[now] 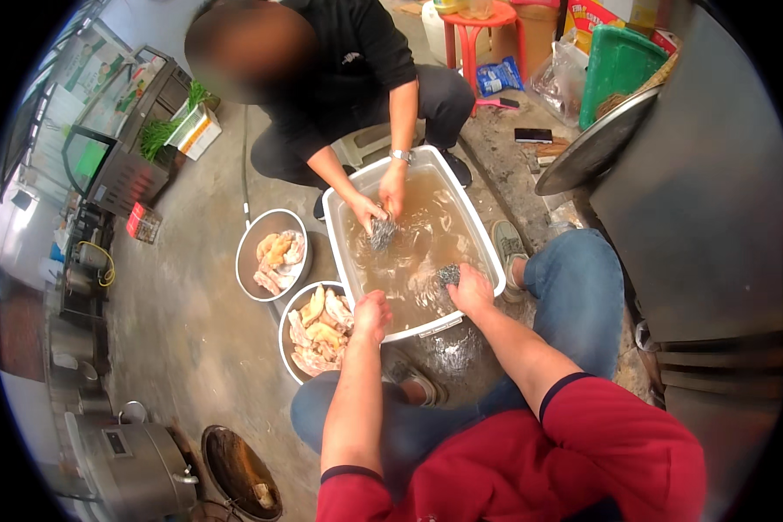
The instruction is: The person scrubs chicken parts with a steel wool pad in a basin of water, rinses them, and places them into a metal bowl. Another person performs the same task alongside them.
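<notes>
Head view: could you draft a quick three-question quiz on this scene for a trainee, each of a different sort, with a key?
1. Multiple choice: with which hand does the camera wearer visibly grip a grey wire scrubber? A) left B) right C) both
2. Count: how many round bowls of pale pieces stand to the left of the white tub?
3. True or false: the water in the tub is perfectly clear.

Key:
1. B, the right hand.
2. Two.
3. False; it looks murky and brownish.
</notes>
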Motion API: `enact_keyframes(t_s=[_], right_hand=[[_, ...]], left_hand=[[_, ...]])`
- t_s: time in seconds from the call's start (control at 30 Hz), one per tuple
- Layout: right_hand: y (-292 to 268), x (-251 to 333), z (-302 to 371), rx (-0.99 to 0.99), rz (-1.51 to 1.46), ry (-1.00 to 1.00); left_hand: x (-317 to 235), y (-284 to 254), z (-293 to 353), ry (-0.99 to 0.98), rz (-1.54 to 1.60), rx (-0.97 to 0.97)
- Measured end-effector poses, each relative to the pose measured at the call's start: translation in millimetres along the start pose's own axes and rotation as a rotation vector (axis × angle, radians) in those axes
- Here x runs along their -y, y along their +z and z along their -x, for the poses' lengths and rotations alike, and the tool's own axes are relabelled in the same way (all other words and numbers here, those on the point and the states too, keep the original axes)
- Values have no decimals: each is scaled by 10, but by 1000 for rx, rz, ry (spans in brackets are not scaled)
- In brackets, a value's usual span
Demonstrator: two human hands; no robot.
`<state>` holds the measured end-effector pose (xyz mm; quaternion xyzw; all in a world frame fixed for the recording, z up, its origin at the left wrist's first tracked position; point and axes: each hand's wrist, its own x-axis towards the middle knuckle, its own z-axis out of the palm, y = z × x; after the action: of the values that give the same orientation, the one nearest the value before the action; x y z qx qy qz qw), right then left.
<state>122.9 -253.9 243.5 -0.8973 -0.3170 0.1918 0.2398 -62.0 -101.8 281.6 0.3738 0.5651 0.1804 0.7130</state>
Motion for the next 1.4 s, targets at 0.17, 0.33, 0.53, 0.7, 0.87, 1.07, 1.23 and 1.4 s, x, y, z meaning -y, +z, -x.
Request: enact_keyframes(t_s=[0.17, 0.33, 0.53, 0.7, 0.87, 1.07, 1.23, 1.4], right_hand=[[136, 53, 23, -9, 56, -166], [117, -11, 6, -73, 79, -283], [79, 33, 19, 59, 39, -337], [121, 19, 30, -13, 45, -399], [187, 30, 64, 8, 57, -398], [239, 14, 30, -64, 15, -344], [187, 104, 15, -94, -102, -149], [233, 39, 40, -86, -21, -280]], left_hand=[[506, -93, -973, -33, -156, -87], [812, 323, -1687, 89, -869, -176], [1191, 501, -2341, 9, -1125, -54], [724, 919, -1936, 13, -1110, 111], [1052, 659, -1867, 240, -947, 85], [995, 528, -1417, 180, -930, 73], [1092, 476, -1125, 169, -799, -74], [976, 465, -1181, 176, -1015, -37]])
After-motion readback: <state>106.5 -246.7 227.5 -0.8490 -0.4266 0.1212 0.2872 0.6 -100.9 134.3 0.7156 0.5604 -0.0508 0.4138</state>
